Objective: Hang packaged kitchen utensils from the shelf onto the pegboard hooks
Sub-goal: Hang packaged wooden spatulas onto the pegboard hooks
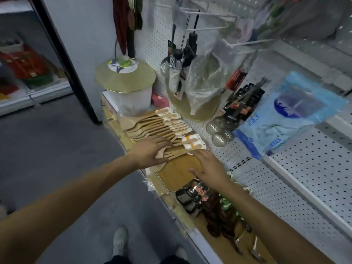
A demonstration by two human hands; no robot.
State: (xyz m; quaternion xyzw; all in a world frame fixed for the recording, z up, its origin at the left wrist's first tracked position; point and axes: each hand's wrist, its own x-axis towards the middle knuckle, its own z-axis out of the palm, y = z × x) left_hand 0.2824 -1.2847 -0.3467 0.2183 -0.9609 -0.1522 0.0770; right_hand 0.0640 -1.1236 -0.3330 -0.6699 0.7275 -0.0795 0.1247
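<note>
Spoons (152,126) lie unhung on the shelf (285,197); left hand (150,151) and right hand (209,166) rest flat, fingers spread, gripping nothing.

Grey floor (57,149) runs along the aisle, a black post (62,54) rises at the pale wall (85,35), another shelving unit (28,73) stands blurred beyond.

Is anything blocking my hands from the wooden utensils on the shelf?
Nothing visible does. The left hand already rests on the nearest wooden utensils, and the right hand lies flat on the wooden board right beside them.
</note>
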